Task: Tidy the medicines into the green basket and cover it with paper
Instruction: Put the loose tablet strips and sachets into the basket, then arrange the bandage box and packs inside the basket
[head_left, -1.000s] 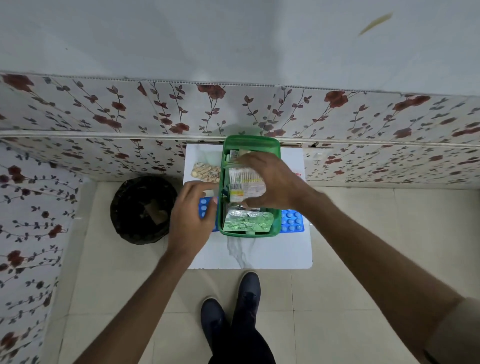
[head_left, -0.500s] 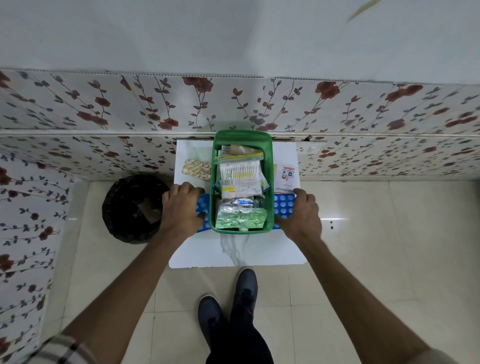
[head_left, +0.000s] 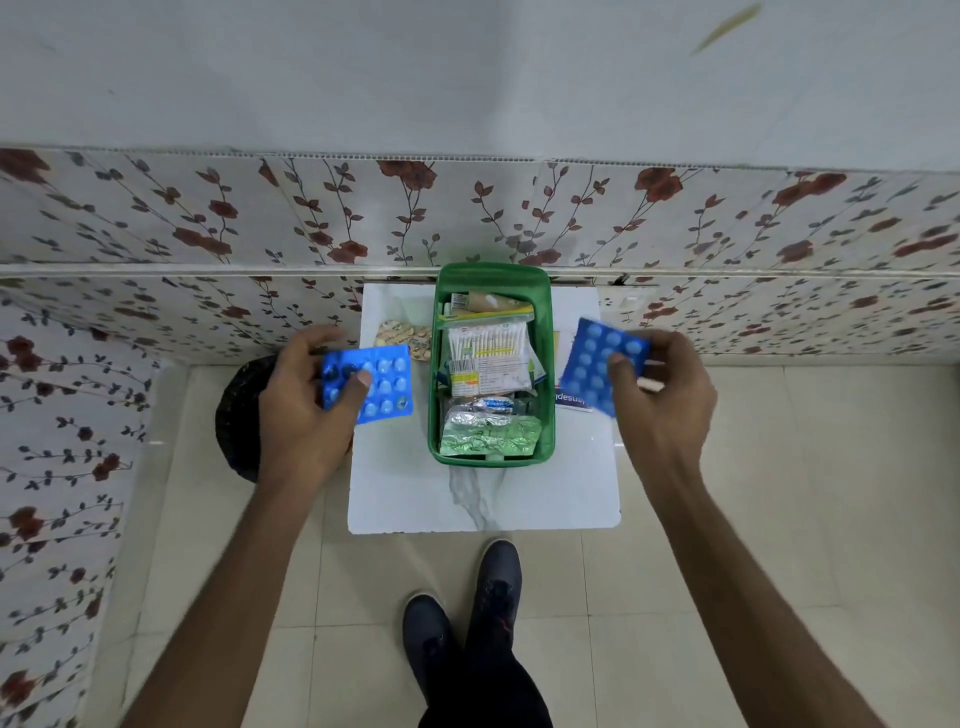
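Head view shows the left hand (head_left: 306, 400) pinching a blue strip (head_left: 371, 387) by its left end, thumb on top, and the right hand (head_left: 660, 384) pinching a second blue strip (head_left: 597, 364) the same way by its right edge; both strips are lifted clear, 1 on either side of the basket (head_left: 491, 275), which sits near the back of the counter (head_left: 483, 499) against the wall. The basket is already well filled: a tube (head_left: 493, 301) at the far end, a pack of swabs (head_left: 488, 348) in the middle, a silver strip (head_left: 480, 413) and a green foil strip (head_left: 491, 439) at the near end. To do this step well, I would bring the 2 strips in 1 at a time, lay each flat on top of the swabs or slip it down along a side wall, and keep the pile below the rim so paper can later lie level over it. A tan strip (head_left: 405, 338) lies on the counter left of the basket and a leaflet (head_left: 571, 400) right of it, partly behind the right strip; both seem left to gather. The counter is a small white slab with a grey vein, on a pale tiled floor; flowered panels line the wall behind and at the left, a dark bin (head_left: 239, 415) stands at the left, and the person's dark shoes (head_left: 467, 613) show below
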